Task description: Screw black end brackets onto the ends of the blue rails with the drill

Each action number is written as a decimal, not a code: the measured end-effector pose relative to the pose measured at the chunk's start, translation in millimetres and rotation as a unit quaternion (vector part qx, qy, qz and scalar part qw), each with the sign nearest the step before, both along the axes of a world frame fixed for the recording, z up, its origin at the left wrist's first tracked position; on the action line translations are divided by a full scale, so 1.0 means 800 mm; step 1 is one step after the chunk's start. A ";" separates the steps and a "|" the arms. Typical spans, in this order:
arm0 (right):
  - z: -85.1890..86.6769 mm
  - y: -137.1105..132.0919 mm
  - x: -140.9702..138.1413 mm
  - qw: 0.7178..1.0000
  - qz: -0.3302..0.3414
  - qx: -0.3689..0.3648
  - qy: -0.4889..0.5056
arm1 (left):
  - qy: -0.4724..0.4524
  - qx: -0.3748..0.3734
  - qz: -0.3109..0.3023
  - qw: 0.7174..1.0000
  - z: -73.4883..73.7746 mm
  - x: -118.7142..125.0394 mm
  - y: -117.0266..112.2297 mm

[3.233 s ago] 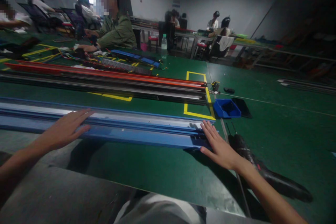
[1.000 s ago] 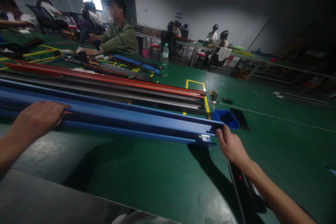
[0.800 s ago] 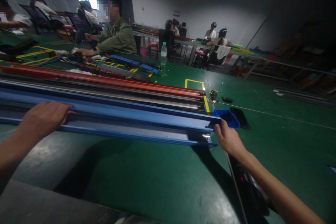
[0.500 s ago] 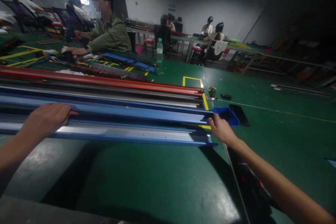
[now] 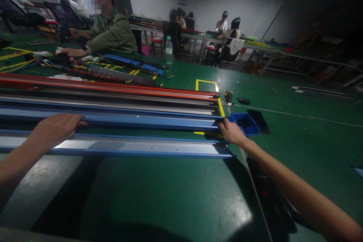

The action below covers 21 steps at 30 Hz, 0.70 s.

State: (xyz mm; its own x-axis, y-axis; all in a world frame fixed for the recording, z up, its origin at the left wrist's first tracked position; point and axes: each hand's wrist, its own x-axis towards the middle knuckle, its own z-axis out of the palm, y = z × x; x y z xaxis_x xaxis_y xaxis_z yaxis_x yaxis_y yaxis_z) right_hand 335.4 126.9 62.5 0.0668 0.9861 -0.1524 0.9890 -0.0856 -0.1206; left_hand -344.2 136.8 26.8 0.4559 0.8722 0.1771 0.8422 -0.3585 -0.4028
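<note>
A long blue rail (image 5: pixel 147 120) lies across the green table (image 5: pixel 176 196), parted from a second blue-and-silver rail (image 5: pixel 136 146) that rests nearer to me. My left hand (image 5: pixel 55 128) curls over the far rail's near edge at the left. My right hand (image 5: pixel 232 131) grips the same rail at its right end, fingers closed round it. A strip of green table shows between the two rails.
Beyond lie silver, black and orange rails (image 5: pixel 113 89). A small blue bin (image 5: pixel 245 124) and a black flat thing (image 5: pixel 258 121) sit by my right hand. A dark tool (image 5: pixel 272 204) lies under my right forearm. A person in a green jacket (image 5: pixel 113 34) works opposite; a bottle (image 5: pixel 169 50) stands behind.
Both hands went from lying flat on the stacked rails to gripping the upper blue rail. It was lifted and carried away from me, and now sits apart from the lower rail.
</note>
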 end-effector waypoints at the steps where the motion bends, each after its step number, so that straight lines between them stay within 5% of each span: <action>1: -0.002 0.003 0.000 1.000 0.000 -0.003 0.001 | -0.007 -0.001 -0.002 1.000 0.000 0.002 0.002; 21: -0.023 0.028 0.003 0.999 0.003 -0.033 0.001 | -0.034 -0.131 0.033 0.990 -0.007 0.004 0.035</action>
